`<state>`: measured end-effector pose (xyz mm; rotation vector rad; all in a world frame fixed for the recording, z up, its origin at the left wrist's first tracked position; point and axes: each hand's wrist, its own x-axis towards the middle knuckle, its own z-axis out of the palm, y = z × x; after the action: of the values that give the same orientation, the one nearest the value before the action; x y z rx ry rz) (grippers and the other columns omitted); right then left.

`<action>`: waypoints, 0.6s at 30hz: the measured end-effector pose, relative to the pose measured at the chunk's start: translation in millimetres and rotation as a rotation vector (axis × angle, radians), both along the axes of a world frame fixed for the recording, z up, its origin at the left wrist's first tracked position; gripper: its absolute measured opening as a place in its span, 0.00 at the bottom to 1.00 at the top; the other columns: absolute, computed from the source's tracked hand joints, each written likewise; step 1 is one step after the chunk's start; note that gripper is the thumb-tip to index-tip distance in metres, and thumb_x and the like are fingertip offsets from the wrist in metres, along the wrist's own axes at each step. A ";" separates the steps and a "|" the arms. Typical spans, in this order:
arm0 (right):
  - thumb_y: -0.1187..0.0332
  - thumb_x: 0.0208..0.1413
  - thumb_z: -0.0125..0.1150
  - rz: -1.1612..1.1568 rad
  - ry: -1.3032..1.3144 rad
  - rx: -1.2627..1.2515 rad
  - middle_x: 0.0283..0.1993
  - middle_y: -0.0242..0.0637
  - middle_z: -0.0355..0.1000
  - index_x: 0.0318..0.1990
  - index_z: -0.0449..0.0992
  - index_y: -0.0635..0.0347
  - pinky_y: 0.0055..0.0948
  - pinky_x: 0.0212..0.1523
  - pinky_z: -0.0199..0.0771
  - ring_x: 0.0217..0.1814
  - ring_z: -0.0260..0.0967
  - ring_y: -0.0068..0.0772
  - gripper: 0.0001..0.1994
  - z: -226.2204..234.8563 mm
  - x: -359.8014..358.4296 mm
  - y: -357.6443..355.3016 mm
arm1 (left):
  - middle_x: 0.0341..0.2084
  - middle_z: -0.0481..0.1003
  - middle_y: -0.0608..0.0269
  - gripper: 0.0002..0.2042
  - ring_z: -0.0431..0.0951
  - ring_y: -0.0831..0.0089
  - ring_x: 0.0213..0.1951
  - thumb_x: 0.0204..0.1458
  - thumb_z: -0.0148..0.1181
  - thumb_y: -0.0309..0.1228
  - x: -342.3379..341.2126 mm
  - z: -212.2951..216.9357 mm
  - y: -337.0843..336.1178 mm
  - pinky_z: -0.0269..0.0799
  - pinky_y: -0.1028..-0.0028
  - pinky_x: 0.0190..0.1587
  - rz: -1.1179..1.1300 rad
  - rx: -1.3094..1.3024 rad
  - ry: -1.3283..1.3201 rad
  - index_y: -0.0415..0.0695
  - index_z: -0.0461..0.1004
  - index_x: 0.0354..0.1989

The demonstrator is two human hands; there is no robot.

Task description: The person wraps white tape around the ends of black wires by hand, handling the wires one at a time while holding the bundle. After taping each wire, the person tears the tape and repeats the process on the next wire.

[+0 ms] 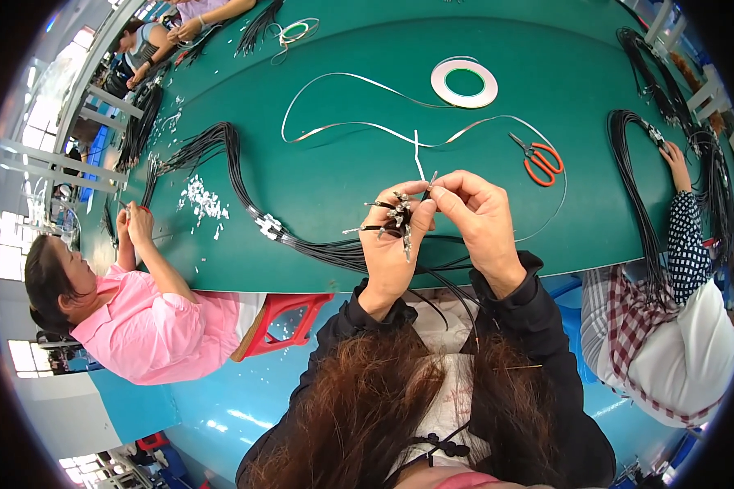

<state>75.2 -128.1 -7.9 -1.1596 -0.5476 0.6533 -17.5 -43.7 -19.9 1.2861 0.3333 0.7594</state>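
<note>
Closed round several black cables (399, 216) with bare metal-tipped ends, my left hand (393, 253) holds the bunch up over the table's near edge. My right hand (475, 213) pinches at the tip of one cable, its thumb and forefinger meeting the left thumb there. A narrow white tape strip (417, 155) stands up from beside those fingertips. Behind it, a thin pale tape loops over the table to a flat white tape roll (464, 82). Orange-handled scissors (538, 159) lie to the right of my hands. A long black cable bundle (318, 246) runs left from under my left hand.
White scraps (202, 202) litter the green table (342, 183) on the left. A co-worker in a pink shirt (147, 330) works at the left edge, by a red stool (281, 322). On the right another person's hand (675, 165) touches a cable bundle (625, 163).
</note>
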 end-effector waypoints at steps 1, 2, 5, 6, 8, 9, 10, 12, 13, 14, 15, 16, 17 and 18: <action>0.73 0.55 0.55 -0.008 -0.019 0.003 0.29 0.28 0.69 0.33 0.73 0.68 0.16 0.31 0.64 0.29 0.63 0.14 0.05 -0.4 -1.2 0.3 | 0.24 0.71 0.69 0.10 0.70 0.83 0.27 0.53 0.56 0.24 0.1 -1.2 1.5 0.64 0.84 0.30 0.007 -0.002 0.000 0.37 0.69 0.43; 0.74 0.55 0.55 -0.015 -0.037 0.007 0.29 0.28 0.69 0.33 0.73 0.68 0.16 0.32 0.64 0.30 0.63 0.14 0.05 -0.7 -2.1 0.7 | 0.24 0.71 0.69 0.10 0.70 0.83 0.26 0.52 0.57 0.24 0.6 -2.1 3.6 0.63 0.85 0.29 -0.009 -0.036 -0.006 0.37 0.70 0.42; 0.75 0.55 0.55 -0.019 -0.066 0.001 0.30 0.29 0.68 0.34 0.73 0.69 0.16 0.33 0.64 0.31 0.63 0.14 0.04 0.1 -1.3 1.3 | 0.24 0.71 0.70 0.10 0.69 0.84 0.25 0.51 0.59 0.24 1.6 -2.5 8.0 0.62 0.85 0.27 -0.029 -0.103 -0.021 0.37 0.71 0.40; 0.76 0.54 0.55 -0.020 -0.081 -0.001 0.31 0.29 0.68 0.34 0.73 0.69 0.16 0.34 0.64 0.32 0.64 0.14 0.04 1.1 -2.2 2.3 | 0.24 0.71 0.70 0.09 0.68 0.85 0.25 0.51 0.59 0.24 0.3 0.1 8.6 0.61 0.85 0.27 -0.038 -0.130 -0.020 0.37 0.71 0.40; 0.77 0.54 0.54 -0.020 -0.106 0.008 0.32 0.29 0.68 0.34 0.73 0.69 0.15 0.34 0.64 0.33 0.63 0.14 0.04 1.7 -3.9 3.0 | 0.24 0.70 0.71 0.08 0.68 0.85 0.25 0.51 0.58 0.24 -0.8 5.3 9.8 0.61 0.85 0.26 -0.054 -0.184 -0.024 0.37 0.72 0.39; 0.77 0.54 0.54 -0.036 -0.129 0.017 0.32 0.30 0.68 0.34 0.72 0.69 0.15 0.34 0.64 0.33 0.63 0.15 0.03 1.8 -4.2 3.5 | 0.24 0.70 0.71 0.08 0.68 0.85 0.25 0.51 0.58 0.24 -0.8 7.1 10.5 0.61 0.85 0.26 -0.036 -0.183 -0.033 0.37 0.72 0.39; 0.78 0.54 0.54 -0.051 -0.152 0.025 0.32 0.30 0.67 0.34 0.72 0.70 0.15 0.34 0.64 0.34 0.63 0.15 0.03 2.1 -4.8 5.0 | 0.24 0.70 0.71 0.08 0.68 0.85 0.25 0.51 0.58 0.24 -0.9 8.9 11.0 0.61 0.85 0.27 -0.050 -0.190 -0.031 0.38 0.72 0.38; 0.77 0.54 0.55 -0.053 -0.175 0.021 0.32 0.30 0.67 0.34 0.72 0.70 0.14 0.33 0.63 0.32 0.63 0.15 0.03 3.0 -7.3 6.0 | 0.24 0.70 0.72 0.07 0.67 0.86 0.26 0.51 0.58 0.24 -2.0 10.7 9.7 0.61 0.85 0.27 -0.088 -0.211 -0.022 0.38 0.72 0.38; 0.77 0.53 0.56 -0.070 -0.192 0.018 0.31 0.30 0.67 0.33 0.73 0.69 0.14 0.31 0.63 0.31 0.63 0.14 0.04 3.2 -8.3 6.7 | 0.24 0.70 0.72 0.07 0.67 0.86 0.26 0.51 0.58 0.24 -2.3 10.6 10.2 0.61 0.85 0.27 -0.073 -0.215 -0.029 0.38 0.72 0.38; 0.76 0.53 0.56 -0.087 -0.209 0.015 0.30 0.29 0.67 0.33 0.73 0.69 0.13 0.29 0.63 0.29 0.63 0.13 0.04 3.4 -9.1 7.6 | 0.24 0.70 0.71 0.07 0.66 0.85 0.25 0.51 0.58 0.25 -2.3 10.5 11.2 0.60 0.84 0.27 -0.076 -0.227 -0.038 0.38 0.72 0.37; 0.76 0.53 0.56 -0.071 -0.214 0.012 0.30 0.29 0.67 0.33 0.73 0.69 0.13 0.29 0.63 0.29 0.63 0.13 0.04 3.3 -8.9 8.1 | 0.23 0.69 0.71 0.06 0.65 0.84 0.25 0.51 0.57 0.25 -2.2 10.3 12.4 0.59 0.83 0.27 -0.078 -0.239 -0.047 0.39 0.72 0.37; 0.76 0.53 0.56 -0.078 -0.242 0.020 0.30 0.29 0.67 0.33 0.73 0.69 0.14 0.29 0.63 0.29 0.63 0.14 0.04 2.9 -7.8 8.2 | 0.23 0.69 0.71 0.06 0.64 0.83 0.24 0.51 0.57 0.26 -2.2 10.1 13.8 0.58 0.83 0.27 -0.083 -0.251 -0.055 0.39 0.72 0.36; 0.77 0.53 0.57 -0.085 -0.271 0.029 0.30 0.30 0.67 0.33 0.73 0.69 0.14 0.29 0.63 0.29 0.63 0.14 0.03 2.6 -6.9 8.2 | 0.23 0.69 0.71 0.06 0.64 0.83 0.24 0.51 0.57 0.26 -2.4 11.7 14.4 0.58 0.83 0.27 -0.071 -0.256 -0.061 0.39 0.72 0.36; 0.77 0.52 0.57 -0.092 -0.300 0.039 0.30 0.30 0.67 0.33 0.73 0.69 0.14 0.29 0.63 0.29 0.62 0.14 0.03 2.6 -7.0 8.5 | 0.23 0.68 0.71 0.05 0.64 0.84 0.24 0.51 0.57 0.26 -2.6 15.5 14.5 0.58 0.83 0.27 -0.075 -0.255 -0.057 0.39 0.72 0.35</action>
<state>68.2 -119.6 -5.4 -1.2472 -0.7524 0.3894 -20.1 -29.2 -4.4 1.0291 0.3231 0.6654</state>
